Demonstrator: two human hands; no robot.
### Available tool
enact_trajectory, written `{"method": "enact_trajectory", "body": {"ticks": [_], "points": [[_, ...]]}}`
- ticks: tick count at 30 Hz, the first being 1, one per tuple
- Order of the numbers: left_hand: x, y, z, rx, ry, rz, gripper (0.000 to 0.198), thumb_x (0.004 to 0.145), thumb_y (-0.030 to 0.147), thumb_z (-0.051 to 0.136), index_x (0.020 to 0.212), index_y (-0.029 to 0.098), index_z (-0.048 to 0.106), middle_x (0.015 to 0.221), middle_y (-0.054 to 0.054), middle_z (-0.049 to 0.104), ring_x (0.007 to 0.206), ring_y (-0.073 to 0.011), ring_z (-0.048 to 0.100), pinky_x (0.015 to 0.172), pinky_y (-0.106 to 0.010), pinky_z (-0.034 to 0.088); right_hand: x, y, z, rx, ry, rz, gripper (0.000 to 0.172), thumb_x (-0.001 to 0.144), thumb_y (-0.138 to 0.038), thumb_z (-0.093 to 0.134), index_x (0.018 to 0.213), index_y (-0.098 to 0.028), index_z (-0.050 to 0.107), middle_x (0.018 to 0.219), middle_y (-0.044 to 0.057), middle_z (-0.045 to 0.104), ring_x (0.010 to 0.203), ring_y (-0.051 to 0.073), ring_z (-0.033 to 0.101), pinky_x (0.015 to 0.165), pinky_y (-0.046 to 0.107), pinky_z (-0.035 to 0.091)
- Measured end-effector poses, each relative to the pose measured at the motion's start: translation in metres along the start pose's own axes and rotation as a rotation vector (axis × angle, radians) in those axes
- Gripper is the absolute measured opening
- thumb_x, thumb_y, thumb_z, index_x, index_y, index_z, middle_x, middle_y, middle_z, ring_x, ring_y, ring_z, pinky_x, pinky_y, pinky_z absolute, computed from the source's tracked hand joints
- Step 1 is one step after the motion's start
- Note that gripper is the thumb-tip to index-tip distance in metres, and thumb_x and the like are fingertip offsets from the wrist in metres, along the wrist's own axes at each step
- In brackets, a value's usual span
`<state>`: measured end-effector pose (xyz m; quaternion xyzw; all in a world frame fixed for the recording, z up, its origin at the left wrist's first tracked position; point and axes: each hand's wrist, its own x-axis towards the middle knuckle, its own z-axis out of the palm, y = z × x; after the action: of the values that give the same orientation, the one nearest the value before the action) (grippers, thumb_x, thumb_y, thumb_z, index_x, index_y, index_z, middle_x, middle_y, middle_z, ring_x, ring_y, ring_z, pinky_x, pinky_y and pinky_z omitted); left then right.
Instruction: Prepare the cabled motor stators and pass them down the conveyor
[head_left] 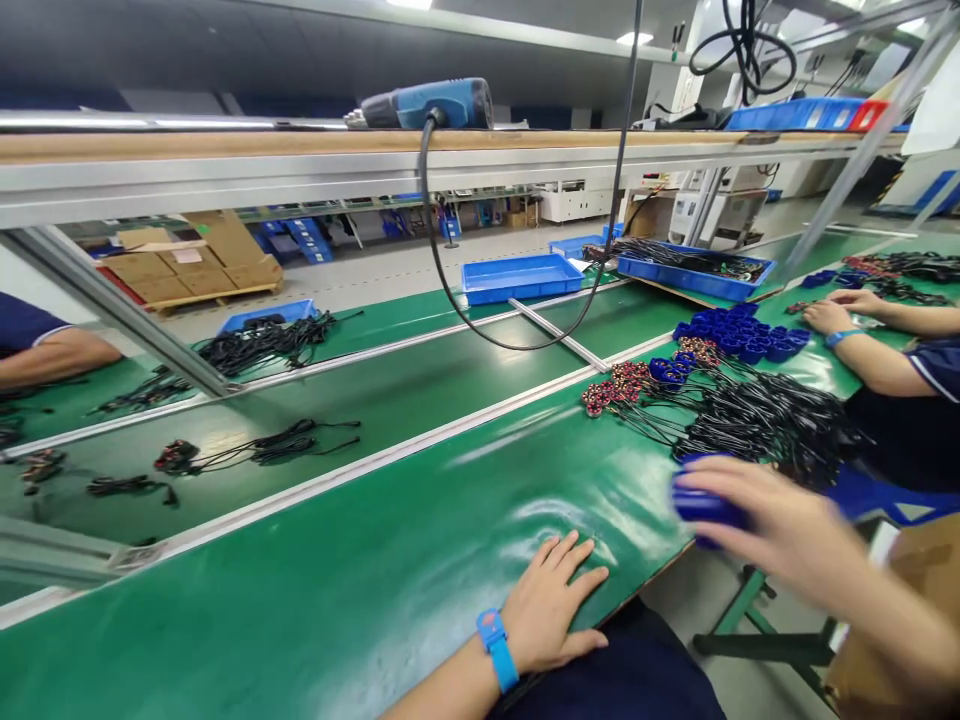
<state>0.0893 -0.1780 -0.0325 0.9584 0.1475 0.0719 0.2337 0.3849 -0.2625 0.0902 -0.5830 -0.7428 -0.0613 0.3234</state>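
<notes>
My left hand lies flat on the green bench near its front edge, fingers spread, a blue band on the wrist. My right hand is blurred by motion at the bench's right edge and its fingers close around a round blue part. Just beyond it lies a tangle of black cables with red-wound coils and more blue parts.
A co-worker's hands rest on the bench at right; another person's arm shows at left. Blue trays sit beyond the conveyor belt. A heat gun rests on the overhead shelf, its cord hanging down.
</notes>
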Motion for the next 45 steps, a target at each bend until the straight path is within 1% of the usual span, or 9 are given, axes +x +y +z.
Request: {"method": "enact_trajectory", "body": {"ticks": [3,6,11,16,20,27,35,41,45], "points": [[0.000,0.002,0.003,0.000,0.052,0.012,0.070,0.090,0.067,0.056,0.146,0.026,0.046,0.156,-0.011,0.039,0.146,-0.0336,0.031,0.121,-0.054,0.025,0.054,-0.054,0.085,0.057,-0.352,-0.192,0.038,0.086,-0.029,0.075,0.123,-0.030,0.065,0.126,0.004,0.065,0.112,0.022,0.061,0.098,0.034,0.054],[0.000,0.002,0.005,-0.023,0.098,0.050,0.072,0.090,0.065,0.059,0.148,0.025,0.043,0.155,-0.012,0.041,0.143,-0.0334,0.038,0.121,-0.050,0.028,0.104,-0.115,0.170,0.018,-0.577,-0.439,0.042,0.084,-0.029,0.077,0.123,-0.028,0.063,0.126,0.005,0.064,0.106,0.025,0.061,0.081,0.034,0.059],[-0.003,0.001,0.000,-0.028,0.137,0.136,0.085,0.094,0.062,0.054,0.160,0.025,0.015,0.163,-0.012,0.023,0.143,-0.0364,0.037,0.119,-0.049,0.031,0.138,-0.191,0.239,-0.093,-0.777,-0.790,0.030,0.087,-0.030,0.072,0.116,-0.027,0.064,0.115,0.006,0.064,0.098,0.027,0.064,0.061,0.031,0.057],[-0.004,0.003,-0.002,0.017,0.151,0.144,0.092,0.095,0.059,0.055,0.161,0.020,0.005,0.163,-0.011,0.024,0.146,-0.0344,0.031,0.120,-0.044,0.031,0.145,-0.216,0.252,-0.053,-0.796,-0.746,0.049,0.087,-0.045,0.070,0.127,-0.021,0.057,0.126,0.014,0.058,0.088,0.027,0.069,0.066,0.039,0.059],[-0.003,0.005,-0.003,0.134,0.167,0.147,0.092,0.094,0.053,0.060,0.159,0.011,0.011,0.162,-0.012,0.024,0.150,-0.0305,0.023,0.122,-0.038,0.029,0.147,-0.213,0.253,-0.001,-0.778,-0.681,0.028,0.096,-0.014,0.045,0.122,-0.015,0.058,0.119,0.013,0.064,0.093,0.023,0.068,0.076,0.035,0.058],[-0.003,0.010,-0.012,0.384,0.160,0.185,0.081,0.092,0.054,0.061,0.151,0.005,0.035,0.161,-0.009,0.028,0.154,-0.0249,0.002,0.127,-0.035,0.013,0.139,-0.201,0.258,0.084,-0.712,-0.579,0.040,0.095,-0.008,0.040,0.132,-0.018,0.051,0.131,0.010,0.060,0.105,0.021,0.064,0.085,0.032,0.056],[-0.003,0.011,-0.008,0.319,0.150,0.127,0.073,0.097,0.056,0.050,0.152,0.011,0.037,0.164,-0.003,0.022,0.153,-0.0259,0.009,0.126,-0.029,0.019,0.139,-0.190,0.263,0.125,-0.630,-0.492,0.039,0.093,-0.004,0.046,0.127,-0.017,0.060,0.110,0.010,0.068,0.102,0.022,0.062,0.085,0.033,0.054],[-0.002,-0.004,-0.012,0.148,0.098,0.166,0.057,0.096,0.051,0.056,0.145,0.021,0.051,0.147,-0.002,0.053,0.149,-0.0242,0.028,0.126,-0.036,0.022,0.158,-0.143,0.269,0.467,-0.215,-0.221,0.023,0.097,-0.026,0.051,0.104,-0.021,0.072,0.102,0.007,0.075,0.096,0.022,0.064,0.094,0.037,0.049],[-0.006,-0.029,-0.021,-0.027,0.120,-0.047,0.025,0.091,0.033,0.062,0.113,0.027,0.072,0.118,0.001,0.072,0.132,-0.0228,0.052,0.124,-0.042,0.021,0.166,-0.093,0.283,0.518,-0.008,0.104,0.031,0.096,-0.035,0.045,0.103,-0.018,0.071,0.099,0.009,0.075,0.087,0.021,0.067,0.087,0.036,0.053]]}}
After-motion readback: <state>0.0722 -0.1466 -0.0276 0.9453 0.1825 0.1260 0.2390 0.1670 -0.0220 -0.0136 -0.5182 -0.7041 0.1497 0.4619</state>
